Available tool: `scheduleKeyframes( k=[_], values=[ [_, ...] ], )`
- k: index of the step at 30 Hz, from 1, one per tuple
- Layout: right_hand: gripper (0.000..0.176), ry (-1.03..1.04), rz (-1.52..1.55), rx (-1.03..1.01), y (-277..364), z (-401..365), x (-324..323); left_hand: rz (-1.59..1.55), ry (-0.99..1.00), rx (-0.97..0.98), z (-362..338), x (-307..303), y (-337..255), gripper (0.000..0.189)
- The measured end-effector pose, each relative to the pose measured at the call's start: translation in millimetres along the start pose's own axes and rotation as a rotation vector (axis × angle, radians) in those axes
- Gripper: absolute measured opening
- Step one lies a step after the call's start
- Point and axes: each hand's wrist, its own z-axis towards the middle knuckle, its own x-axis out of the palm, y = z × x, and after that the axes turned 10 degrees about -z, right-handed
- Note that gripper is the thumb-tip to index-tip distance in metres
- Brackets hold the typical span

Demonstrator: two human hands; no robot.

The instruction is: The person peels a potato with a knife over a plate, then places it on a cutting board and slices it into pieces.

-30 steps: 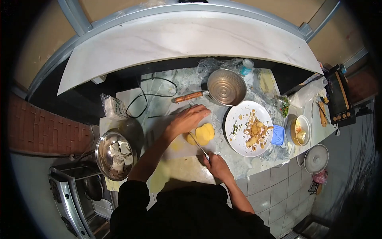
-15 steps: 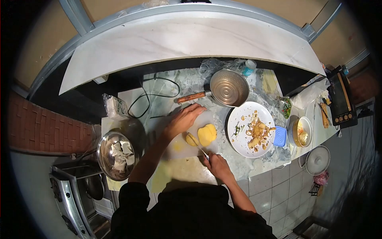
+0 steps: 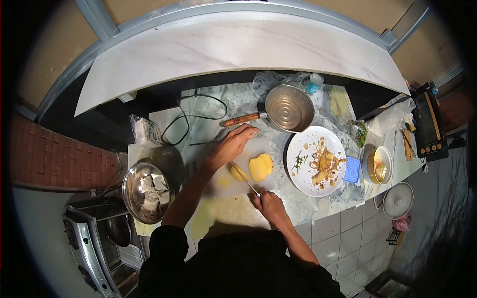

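Observation:
In my right hand (image 3: 272, 206) is a knife (image 3: 252, 187), gripped by its handle at the near edge of a pale cutting board (image 3: 218, 186). Its blade slants away to the left, across a small yellow potato piece (image 3: 239, 173). Thicker peeled potato pieces (image 3: 259, 168) rest just right of the blade, overlapping each other. My left hand (image 3: 233, 146) reaches over the board's far side with its fingers stretched out, beyond the potato.
A saucepan (image 3: 289, 108) and a white plate of peelings (image 3: 315, 184) stand to the right, with a blue lid (image 3: 352, 170) and a bowl of food (image 3: 381, 165) past them. On the left are a steel bowl (image 3: 130, 191), a wrapped packet (image 3: 146, 131) and a black cable (image 3: 186, 121).
The knife blade has slid a little away from me, so more of it shows across the small potato piece. My left hand has barely moved; the view has shifted slightly.

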Motion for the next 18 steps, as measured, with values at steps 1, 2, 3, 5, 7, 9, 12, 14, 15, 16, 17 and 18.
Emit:
scheduleKeyframes(
  k=[1, 2, 3, 5, 7, 9, 12, 14, 15, 16, 17, 18],
  values=[
    [0.024, -0.006, 0.008, 0.011, 1.8, -0.1, -0.6, -0.007, 0.006, -0.005, -2.4, 3.8, 2.0, 0.022],
    [0.026, -0.015, 0.015, 0.018, 2.7, 1.5, -1.3, 0.027, 0.023, -0.002, -4.0, 7.1, 6.2, 0.023],
    [0.026, -0.016, 0.015, 0.022, 2.2, 4.0, -1.5, 0.063, 0.04, 0.003, -3.6, 9.5, 11.2, 0.023],
    [0.027, -0.009, 0.017, 0.019, 1.3, 3.2, 1.6, 0.077, 0.047, 0.018, -5.0, 13.3, 25.5, 0.022],
    [0.026, 0.015, -0.019, 0.008, -1.4, 4.1, 0.4, 0.104, 0.038, 0.036, -8.1, 12.1, 33.7, 0.021],
    [0.025, 0.022, -0.049, 0.007, -4.5, 10.2, 1.6, 0.013, -0.001, 0.127, -8.5, 11.9, 35.2, 0.018],
    [0.027, -0.009, 0.009, -0.021, -10.1, 10.0, 3.3, -0.157, -0.098, -0.014, 0.5, 14.8, 32.9, 0.017],
    [0.029, 0.025, 0.041, -0.004, -5.0, 9.4, -4.8, -0.135, -0.077, -0.012, 3.2, 12.6, 32.5, 0.017],
    [0.029, 0.023, 0.048, 0.006, -4.7, 9.7, -3.6, -0.119, -0.048, -0.016, 3.2, 13.8, 32.0, 0.016],
    [0.028, 0.037, 0.057, 0.019, -4.9, 9.4, -2.5, -0.126, -0.039, -0.02, 2.4, 15.7, 32.0, 0.016],
    [0.028, 0.053, 0.063, 0.027, -5.6, 9.9, -2.3, -0.124, -0.044, -0.03, 3.0, 15.8, 33.0, 0.017],
    [0.028, 0.059, 0.063, 0.028, -6.0, 10.4, -2.8, -0.119, -0.054, -0.04, 2.4, 15.7, 33.4, 0.017]
  ],
)
